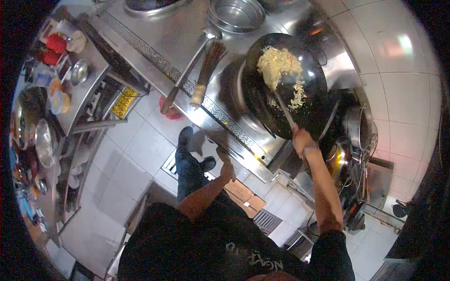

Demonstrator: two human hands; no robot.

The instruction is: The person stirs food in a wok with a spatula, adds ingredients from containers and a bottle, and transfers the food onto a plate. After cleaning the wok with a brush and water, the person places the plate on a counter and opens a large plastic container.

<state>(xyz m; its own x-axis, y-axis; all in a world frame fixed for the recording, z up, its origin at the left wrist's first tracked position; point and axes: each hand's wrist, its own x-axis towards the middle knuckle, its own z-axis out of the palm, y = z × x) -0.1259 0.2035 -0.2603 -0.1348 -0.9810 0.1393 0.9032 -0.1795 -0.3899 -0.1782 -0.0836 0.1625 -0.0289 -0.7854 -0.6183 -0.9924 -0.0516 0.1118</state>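
Observation:
A black wok point(314, 100) sits over the burner, with pale yellow food like egg and rice point(279, 65) heaped at its far side and loose bits lower down. My right hand point(303, 140) is closed round the handle of a long metal utensil point(283, 105), whose end lies in the food. Low by the stove's front edge is my left hand point(227, 166). Its fingers are blurred, and I cannot tell if it holds anything.
A bamboo brush point(205, 75) and a long ladle point(185, 75) lie across the stove's front. Metal bowls point(236, 15) stand behind. Pots point(358, 126) are at the right, and a shelf with containers point(89, 93) is at the left.

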